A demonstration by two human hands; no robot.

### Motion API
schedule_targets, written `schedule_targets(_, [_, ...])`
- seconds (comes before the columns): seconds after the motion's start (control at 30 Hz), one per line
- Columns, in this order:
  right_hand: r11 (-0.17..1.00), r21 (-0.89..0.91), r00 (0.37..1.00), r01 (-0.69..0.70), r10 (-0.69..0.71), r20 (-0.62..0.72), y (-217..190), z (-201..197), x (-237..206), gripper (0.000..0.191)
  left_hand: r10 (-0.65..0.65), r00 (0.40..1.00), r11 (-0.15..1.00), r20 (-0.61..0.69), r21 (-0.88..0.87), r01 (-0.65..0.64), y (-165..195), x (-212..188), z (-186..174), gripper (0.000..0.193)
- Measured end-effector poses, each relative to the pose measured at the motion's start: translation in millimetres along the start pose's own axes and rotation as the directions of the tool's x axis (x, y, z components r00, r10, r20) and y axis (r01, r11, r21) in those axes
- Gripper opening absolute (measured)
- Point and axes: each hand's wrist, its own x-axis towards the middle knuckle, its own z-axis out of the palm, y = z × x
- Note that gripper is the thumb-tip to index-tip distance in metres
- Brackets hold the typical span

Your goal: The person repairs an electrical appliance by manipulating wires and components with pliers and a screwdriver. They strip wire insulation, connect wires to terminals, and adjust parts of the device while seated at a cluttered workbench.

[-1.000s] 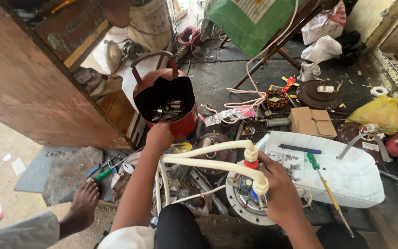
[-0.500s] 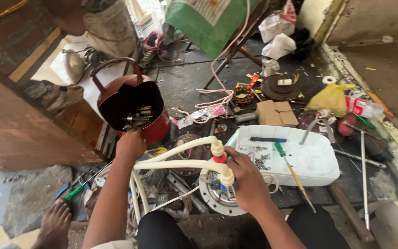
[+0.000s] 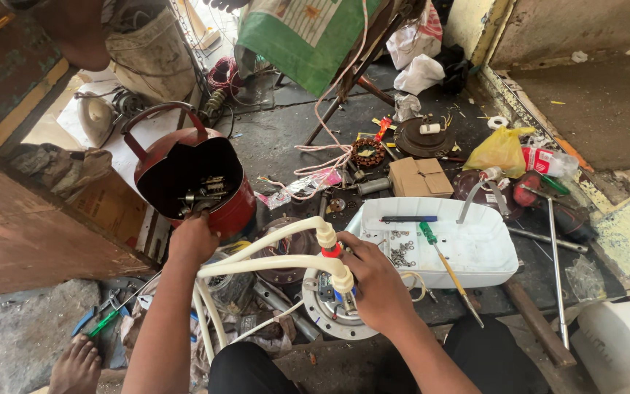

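Note:
My left hand [image 3: 195,237] is at the front rim of a red metal can [image 3: 231,208], its fingers curled over the edge. The can has a cut-open side and holds several bolts and small metal parts [image 3: 202,195]. My right hand [image 3: 377,281] closes around the ends of two white hoses [image 3: 271,252], at their cream fittings with red and blue collars. Under that hand lies a round metal plate [image 3: 322,314] with a small circuit part. The hoses curve left and down toward my lap.
A white plastic tray [image 3: 486,252] to the right holds screws, a pen and a green-handled screwdriver [image 3: 442,263]. Behind it are a cardboard box [image 3: 418,177], a copper-wound stator [image 3: 367,153], a yellow bag [image 3: 501,149] and metal rods [image 3: 557,277]. A wooden panel [image 3: 30,233] stands at left, and pliers [image 3: 107,317] lie near a bare foot [image 3: 74,365].
The view has shifted left and down across the frames. Both hands keep their places, the left at the red can and the right on the hose ends.

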Motion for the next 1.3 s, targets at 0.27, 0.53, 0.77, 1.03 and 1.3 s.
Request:
schedule_targets(0.27, [0.999, -0.017, 0.999, -0.03, 0.03, 0.017, -1, 1, 0, 0.063, 0.017, 1.0, 1.0, 0.006, -0.005, -0.017, 0, -1, 0, 0.068])
schedule_targets(0.53, [0.999, -0.011, 0.999, -0.044, 0.044, 0.027, -4, -3, 0, 0.063, 0.08, 0.993, 0.996, 0.09, -0.038, -0.076, 2, 5, -14, 0.084])
schedule_targets(0.77, [0.999, -0.018, 0.998, -0.045, 0.045, 0.034, -1, -3, -3, 0.065, 0.092, 0.843, 0.692, -0.531, -0.575, -0.437, 63, -85, -84, 0.034])
schedule_targets(1.03, [1.0, -0.02, 0.999, 0.004, -0.005, -0.032, 1, 4, -13, 0.051, 0.267, 0.711, 0.701, -0.65, -0.376, -0.606, 180, -265, -44, 0.055])
schedule_targets(1.3, [1.0, -0.027, 0.997, 0.003, -0.005, -0.074, -10, 1, -24, 0.047, 0.097, 0.987, 0.417, -0.13, -0.895, -0.159, 213, -240, -57, 0.074])
